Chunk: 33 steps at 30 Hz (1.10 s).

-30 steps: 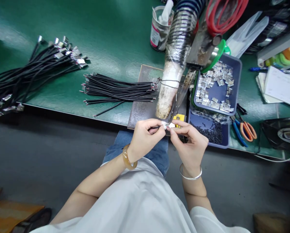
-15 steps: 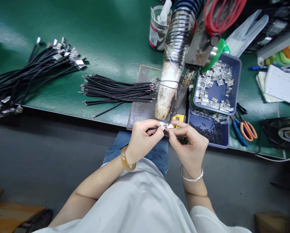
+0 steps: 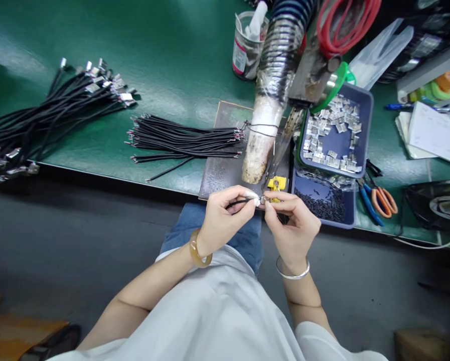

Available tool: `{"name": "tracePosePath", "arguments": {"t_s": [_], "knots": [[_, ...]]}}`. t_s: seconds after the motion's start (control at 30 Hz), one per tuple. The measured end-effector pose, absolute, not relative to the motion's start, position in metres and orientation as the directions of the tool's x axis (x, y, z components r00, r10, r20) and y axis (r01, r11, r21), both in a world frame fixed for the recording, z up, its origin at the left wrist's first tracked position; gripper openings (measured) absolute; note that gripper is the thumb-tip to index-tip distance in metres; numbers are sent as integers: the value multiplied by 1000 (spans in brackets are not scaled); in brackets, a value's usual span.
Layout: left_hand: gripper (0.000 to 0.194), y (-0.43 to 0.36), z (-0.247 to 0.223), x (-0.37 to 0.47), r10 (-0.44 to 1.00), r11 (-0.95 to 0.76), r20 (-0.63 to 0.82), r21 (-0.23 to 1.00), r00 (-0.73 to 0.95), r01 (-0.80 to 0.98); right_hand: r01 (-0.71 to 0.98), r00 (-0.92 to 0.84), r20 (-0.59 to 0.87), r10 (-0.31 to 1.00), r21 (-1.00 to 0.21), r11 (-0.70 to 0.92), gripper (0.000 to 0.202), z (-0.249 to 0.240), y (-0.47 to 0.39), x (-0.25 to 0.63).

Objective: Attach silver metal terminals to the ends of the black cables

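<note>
My left hand [image 3: 230,213] pinches a black cable [image 3: 239,202] near its end, with white coverings on the fingertips. Opposite it, my right hand [image 3: 294,220] grips a small silver USB connector [image 3: 263,199] between thumb and fingers. The cable's end meets the connector; the exact joint is too small to make out. Just beyond the fingers, the tip of a soldering tool [image 3: 273,165] points down beside a yellow piece [image 3: 277,183]. A bundle of black cables [image 3: 183,138] with stripped ends lies on the bench to the left.
A taped extraction hose [image 3: 257,150] hangs over a dark board [image 3: 219,175]. At right are a tray of connectors [image 3: 366,108], a tray of small black tubes [image 3: 348,220], pliers [image 3: 371,203] and orange-handled cutters [image 3: 386,203]. Cables with connectors [image 3: 55,113] lie far left.
Both hands have shifted slightly; the connector has come closer to the left fingertips, and less of it shows. The soldering tip no longer overlaps the joint. The view has moved a little.
</note>
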<state>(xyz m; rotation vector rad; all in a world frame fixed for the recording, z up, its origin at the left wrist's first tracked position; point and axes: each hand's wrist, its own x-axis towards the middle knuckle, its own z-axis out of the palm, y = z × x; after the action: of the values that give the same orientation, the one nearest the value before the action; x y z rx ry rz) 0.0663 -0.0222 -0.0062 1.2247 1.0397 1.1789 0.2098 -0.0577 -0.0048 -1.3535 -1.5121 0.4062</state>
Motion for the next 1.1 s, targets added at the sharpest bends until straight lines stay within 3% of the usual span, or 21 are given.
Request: {"name": "tracePosePath", "arguments": {"t_s": [0.1, 0.3, 0.7, 0.83, 1.0, 1.1], "knots": [[8, -22, -8, 66, 989, -35, 47, 995, 139, -91, 515, 153, 400, 904, -813, 273, 13, -5, -58, 210], [12, -18, -11, 66, 990, -33, 32, 999, 137, 2, 635, 90, 517, 851, -688, 351, 14, -5, -54, 210], [10, -16, -9, 70, 986, -121, 124, 992, 116, -30, 665, 42, 573, 818, -628, 405, 18, -2, -51, 211], [9, -18, -11, 69, 987, -71, 72, 997, 144, -15, 688, -15, 581, 814, -585, 429, 20, -7, -53, 213], [6, -21, -11, 68, 981, 25, -14, 998, 194, -56, 675, -22, 524, 851, -621, 399, 16, 0, -56, 216], [9, -23, -9, 65, 942, 155, -116, 983, 315, -100, 689, 23, 508, 861, -632, 354, 11, 14, -79, 225]]}}
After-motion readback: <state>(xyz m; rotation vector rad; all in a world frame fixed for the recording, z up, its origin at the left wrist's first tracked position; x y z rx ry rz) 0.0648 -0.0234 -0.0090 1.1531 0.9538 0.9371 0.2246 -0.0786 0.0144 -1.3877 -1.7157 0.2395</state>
